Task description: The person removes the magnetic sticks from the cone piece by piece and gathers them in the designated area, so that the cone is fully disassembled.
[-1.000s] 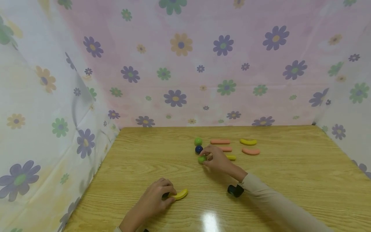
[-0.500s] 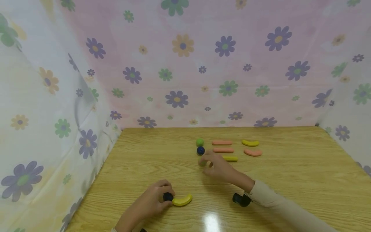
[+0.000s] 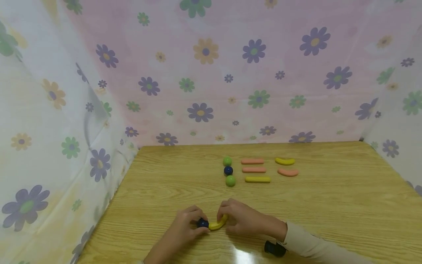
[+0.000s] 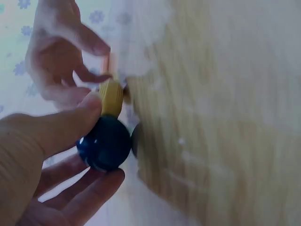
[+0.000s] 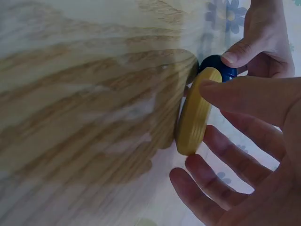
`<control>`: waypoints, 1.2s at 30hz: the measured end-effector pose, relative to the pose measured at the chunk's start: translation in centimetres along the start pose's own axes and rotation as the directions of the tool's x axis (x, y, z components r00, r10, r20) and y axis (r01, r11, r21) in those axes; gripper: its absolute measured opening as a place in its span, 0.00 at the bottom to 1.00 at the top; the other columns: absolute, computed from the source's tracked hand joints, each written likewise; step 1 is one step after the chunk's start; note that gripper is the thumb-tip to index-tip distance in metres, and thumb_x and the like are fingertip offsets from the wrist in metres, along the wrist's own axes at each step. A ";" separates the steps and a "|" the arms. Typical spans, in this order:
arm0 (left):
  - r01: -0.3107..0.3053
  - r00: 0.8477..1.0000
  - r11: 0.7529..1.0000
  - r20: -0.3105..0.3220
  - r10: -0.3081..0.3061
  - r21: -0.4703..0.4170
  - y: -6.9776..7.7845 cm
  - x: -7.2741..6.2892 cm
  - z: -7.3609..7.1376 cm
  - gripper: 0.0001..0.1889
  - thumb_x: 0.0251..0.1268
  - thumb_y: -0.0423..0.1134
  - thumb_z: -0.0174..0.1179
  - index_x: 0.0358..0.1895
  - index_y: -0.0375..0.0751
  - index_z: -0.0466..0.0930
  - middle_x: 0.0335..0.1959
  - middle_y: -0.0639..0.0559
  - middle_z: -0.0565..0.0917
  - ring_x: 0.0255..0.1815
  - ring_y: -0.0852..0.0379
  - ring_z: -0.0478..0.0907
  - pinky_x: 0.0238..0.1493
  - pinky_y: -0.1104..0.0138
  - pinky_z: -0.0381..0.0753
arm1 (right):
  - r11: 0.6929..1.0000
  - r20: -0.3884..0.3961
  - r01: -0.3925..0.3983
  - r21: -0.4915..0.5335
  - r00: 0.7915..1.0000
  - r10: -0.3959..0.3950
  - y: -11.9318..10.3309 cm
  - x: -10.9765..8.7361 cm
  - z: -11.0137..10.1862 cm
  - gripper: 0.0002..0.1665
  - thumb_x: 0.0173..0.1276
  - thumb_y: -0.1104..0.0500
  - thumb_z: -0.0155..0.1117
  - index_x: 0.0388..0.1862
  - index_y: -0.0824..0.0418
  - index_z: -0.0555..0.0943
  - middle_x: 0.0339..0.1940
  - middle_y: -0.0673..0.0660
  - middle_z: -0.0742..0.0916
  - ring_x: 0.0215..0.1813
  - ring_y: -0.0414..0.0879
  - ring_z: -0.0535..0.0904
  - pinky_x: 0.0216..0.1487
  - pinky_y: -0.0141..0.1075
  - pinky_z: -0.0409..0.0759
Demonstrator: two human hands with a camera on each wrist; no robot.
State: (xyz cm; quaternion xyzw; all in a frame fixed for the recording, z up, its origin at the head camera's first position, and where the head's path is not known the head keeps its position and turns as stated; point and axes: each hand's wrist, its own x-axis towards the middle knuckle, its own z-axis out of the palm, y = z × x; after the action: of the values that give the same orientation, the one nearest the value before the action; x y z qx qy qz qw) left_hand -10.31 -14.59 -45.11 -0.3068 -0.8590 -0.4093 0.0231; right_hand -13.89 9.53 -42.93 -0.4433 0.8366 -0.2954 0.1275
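Note:
My left hand (image 3: 184, 227) pinches a dark blue ball (image 3: 203, 223) between thumb and fingers, low over the front of the table. Against the ball's right side lies one end of a yellow curved stick (image 3: 215, 225). At the stick's other end is my right hand (image 3: 245, 219), its fingers curled about that end. The right wrist view has the thumb (image 5: 221, 92) across the yellow curved stick (image 5: 195, 115), with fingertips along its other side. In the left wrist view, the blue ball (image 4: 105, 143) meets the stick (image 4: 112, 98) end to end.
Farther back on the wooden table (image 3: 165, 176), two green balls (image 3: 230, 180) and a blue ball (image 3: 228, 170) form a column. Beside them lie straight sticks, two pink (image 3: 254, 170) and one yellow (image 3: 258, 179). A yellow curved stick (image 3: 285, 161) and a pink one (image 3: 288, 172) are farther right.
My right hand has left the nearest green ball and come down to the yellow curved stick. My left hand has shifted slightly right with the blue ball and stick.

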 end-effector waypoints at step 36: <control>0.338 0.941 0.884 0.153 -0.303 -0.325 2.8 2.5 2.2 0.07 0.58 0.43 0.67 0.35 0.46 0.81 0.36 0.57 0.82 0.39 0.59 0.81 0.41 0.68 0.78 | 0.960 -0.190 0.199 -0.197 0.953 -0.236 0.4 -3.6 -1.1 0.13 0.50 0.70 0.72 0.33 0.56 0.83 0.35 0.45 0.81 0.38 0.34 0.75 0.40 0.23 0.75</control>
State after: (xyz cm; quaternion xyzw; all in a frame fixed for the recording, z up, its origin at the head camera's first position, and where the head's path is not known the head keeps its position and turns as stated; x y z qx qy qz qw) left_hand -10.35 -10.39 -43.86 -0.1794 -0.8124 -0.5366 -0.1410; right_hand -12.60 13.00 -42.46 -0.5085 0.8140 -0.2784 -0.0352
